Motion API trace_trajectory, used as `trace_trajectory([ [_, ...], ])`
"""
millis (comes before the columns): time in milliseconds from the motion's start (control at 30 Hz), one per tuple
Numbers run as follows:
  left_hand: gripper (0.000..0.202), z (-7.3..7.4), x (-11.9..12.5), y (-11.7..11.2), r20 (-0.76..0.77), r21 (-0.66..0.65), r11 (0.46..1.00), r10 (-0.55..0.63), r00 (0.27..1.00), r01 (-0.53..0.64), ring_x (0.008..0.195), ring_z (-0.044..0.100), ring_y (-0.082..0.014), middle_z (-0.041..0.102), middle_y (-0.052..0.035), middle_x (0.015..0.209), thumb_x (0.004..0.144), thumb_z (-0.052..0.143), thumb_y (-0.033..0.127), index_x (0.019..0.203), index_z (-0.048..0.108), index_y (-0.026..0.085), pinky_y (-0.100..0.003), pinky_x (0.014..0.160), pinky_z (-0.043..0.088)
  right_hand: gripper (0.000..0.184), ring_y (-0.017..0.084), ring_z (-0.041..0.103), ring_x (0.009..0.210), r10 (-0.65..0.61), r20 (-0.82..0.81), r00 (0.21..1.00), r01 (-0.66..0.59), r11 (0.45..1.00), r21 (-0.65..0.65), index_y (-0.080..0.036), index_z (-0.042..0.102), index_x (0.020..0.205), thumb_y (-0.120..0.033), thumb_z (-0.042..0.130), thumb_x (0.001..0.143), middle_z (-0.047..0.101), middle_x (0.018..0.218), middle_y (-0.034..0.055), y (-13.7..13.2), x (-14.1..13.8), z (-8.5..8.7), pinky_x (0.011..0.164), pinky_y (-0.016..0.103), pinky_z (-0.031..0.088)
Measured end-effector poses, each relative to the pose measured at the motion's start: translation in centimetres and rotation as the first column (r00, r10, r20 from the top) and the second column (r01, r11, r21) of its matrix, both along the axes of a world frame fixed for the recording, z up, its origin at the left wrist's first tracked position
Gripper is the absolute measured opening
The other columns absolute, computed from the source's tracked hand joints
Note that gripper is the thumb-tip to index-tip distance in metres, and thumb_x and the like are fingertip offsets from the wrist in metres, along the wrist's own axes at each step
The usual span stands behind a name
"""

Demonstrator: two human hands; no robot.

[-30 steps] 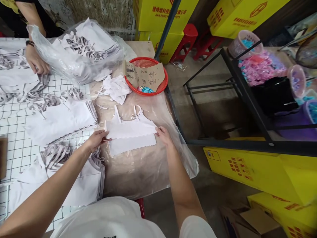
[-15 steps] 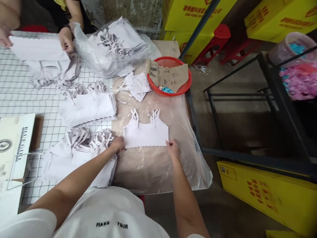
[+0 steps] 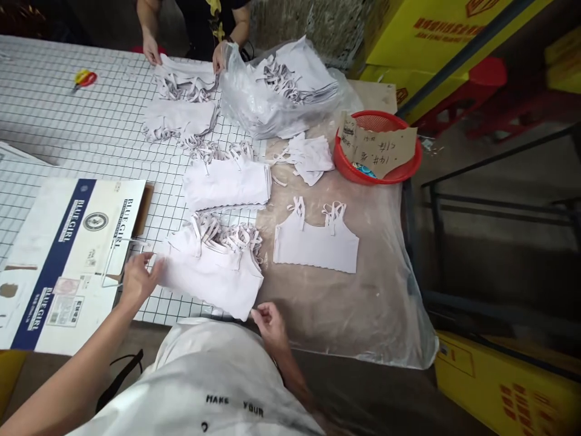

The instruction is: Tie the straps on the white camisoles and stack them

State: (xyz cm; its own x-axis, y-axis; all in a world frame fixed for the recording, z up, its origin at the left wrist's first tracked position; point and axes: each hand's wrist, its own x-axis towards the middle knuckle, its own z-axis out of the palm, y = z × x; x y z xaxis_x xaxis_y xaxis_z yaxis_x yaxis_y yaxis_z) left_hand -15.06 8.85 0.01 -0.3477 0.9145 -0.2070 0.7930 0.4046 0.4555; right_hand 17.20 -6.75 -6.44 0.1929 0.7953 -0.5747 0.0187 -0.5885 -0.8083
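A stack of pale camisole tops (image 3: 211, 275) with looped straps lies in front of me. My right hand (image 3: 271, 327) pinches the lower right corner of the uppermost top, at the stack's near edge. At that top's left side is my left hand (image 3: 140, 280), with thumb and fingertips closed on its edge. To the right, a single camisole top (image 3: 316, 245) lies flat on clear plastic sheeting (image 3: 354, 321), straps pointing away, touched by neither hand.
Beyond are another stack of tops (image 3: 227, 184), loose white pieces (image 3: 311, 156) and a bagged pile (image 3: 308, 72). A red basket (image 3: 376, 175) holds written cardboard. At left lies a carton (image 3: 91, 254) with a wire frame. Across the table, a co-worker's hands (image 3: 152, 49) handle tops.
Both my hands have left the single top, now lying flat, and moved left to the near stack's uppermost top. My view has shifted left. The co-worker's held cloth has been lowered.
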Motion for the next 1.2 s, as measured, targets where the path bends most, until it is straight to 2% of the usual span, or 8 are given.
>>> trace_trajectory([
  [233, 0.030, -2.6, -3.1, -2.5, 0.302, -0.101, 0.993, 0.088, 0.949, -0.060, 0.060, 0.055, -0.0185, 0.057, 0.0007, 0.060, 0.062, 0.065, 0.048, 0.071, 0.055, 0.022, -0.029, 0.059, 0.044, 0.044, 0.018, 0.058, 0.064, -0.098, 0.121, 0.988, 0.093, 0.995, 0.042, -0.020, 0.059, 0.073, -0.064, 0.064, 0.076, 0.062, 0.066, 0.0018, -0.5, -4.2, -0.4, 0.064, 0.030, 0.046],
  [433, 0.035, -3.1, -4.6, -1.8, 0.509, -0.114, 0.984, 0.174, 0.843, -0.134, 0.058, 0.053, -0.0152, 0.056, 0.0022, 0.066, 0.057, 0.071, 0.044, 0.075, 0.054, 0.020, -0.029, 0.056, 0.046, 0.047, 0.020, 0.062, 0.075, -0.234, 0.134, 0.963, 0.235, 0.972, 0.005, -0.020, 0.060, 0.084, -0.062, 0.072, 0.068, 0.067, 0.080, 0.0037, -0.2, -5.7, -1.1, 0.069, 0.032, 0.049],
  [533, 0.030, -3.5, -5.2, -2.2, 0.382, 0.011, 0.998, 0.053, 0.922, -0.062, 0.067, 0.057, -0.0189, 0.060, -0.0025, 0.080, 0.064, 0.067, 0.040, 0.082, 0.054, 0.020, -0.035, 0.065, 0.051, 0.044, 0.018, 0.058, 0.067, -0.255, 0.089, 0.963, 0.258, 0.966, -0.023, -0.020, 0.059, 0.078, -0.061, 0.072, 0.068, 0.063, 0.071, 0.0005, 0.0, -6.0, -1.1, 0.064, 0.030, 0.048],
  [633, 0.024, -3.7, -5.2, -2.5, 0.190, 0.222, 0.965, -0.185, 0.964, 0.141, 0.086, 0.058, -0.0252, 0.059, -0.0072, 0.092, 0.074, 0.062, 0.039, 0.088, 0.057, 0.020, -0.043, 0.082, 0.051, 0.043, 0.017, 0.056, 0.064, -0.296, 0.075, 0.952, 0.298, 0.955, -0.009, -0.020, 0.059, 0.078, -0.058, 0.074, 0.066, 0.061, 0.069, -0.0011, 0.1, -6.1, -0.7, 0.063, 0.029, 0.046],
  [767, 0.020, -4.0, -4.0, -2.0, 0.163, 0.211, 0.932, -0.330, 0.930, 0.293, 0.093, 0.056, -0.0291, 0.059, -0.0092, 0.092, 0.077, 0.061, 0.038, 0.086, 0.060, 0.021, -0.044, 0.085, 0.049, 0.043, 0.015, 0.051, 0.061, -0.311, 0.147, 0.939, 0.310, 0.950, 0.031, -0.020, 0.057, 0.075, -0.059, 0.074, 0.065, 0.055, 0.063, -0.0038, 0.1, -6.4, -0.2, 0.060, 0.027, 0.041],
  [933, 0.012, -3.9, -3.1, -0.8, 0.283, 0.101, 0.968, -0.249, 0.926, 0.229, 0.091, 0.054, -0.0281, 0.057, -0.0066, 0.083, 0.071, 0.061, 0.031, 0.069, 0.054, 0.022, -0.040, 0.081, 0.046, 0.046, 0.013, 0.043, 0.060, -0.327, 0.212, 0.921, 0.316, 0.945, 0.086, -0.021, 0.052, 0.067, -0.062, 0.071, 0.066, 0.047, 0.061, -0.0055, 0.2, -6.8, 0.4, 0.059, 0.026, 0.036],
  [1067, 0.023, -3.3, -3.8, -1.1, 0.370, 0.024, 0.972, -0.226, 0.901, 0.234, 0.063, 0.051, -0.0183, 0.049, 0.0013, 0.061, 0.068, 0.062, 0.034, 0.060, 0.044, 0.023, -0.030, 0.061, 0.042, 0.047, 0.012, 0.043, 0.059, -0.331, 0.106, 0.938, 0.327, 0.943, 0.056, -0.022, 0.046, 0.064, -0.060, 0.074, 0.065, 0.046, 0.058, -0.0064, -0.1, -6.7, 0.8, 0.058, 0.025, 0.036],
  [1200, 0.039, -2.5, -5.0, -3.2, 0.643, -0.179, 0.974, 0.009, 0.766, 0.139, 0.050, 0.043, -0.0108, 0.044, 0.0076, 0.053, 0.058, 0.073, 0.046, 0.063, 0.043, 0.022, -0.023, 0.050, 0.034, 0.045, 0.013, 0.048, 0.061, -0.357, -0.061, 0.932, 0.352, 0.933, -0.079, -0.021, 0.049, 0.065, -0.052, 0.081, 0.061, 0.054, 0.064, -0.0048, -1.4, -6.7, 1.1, 0.059, 0.025, 0.041],
])
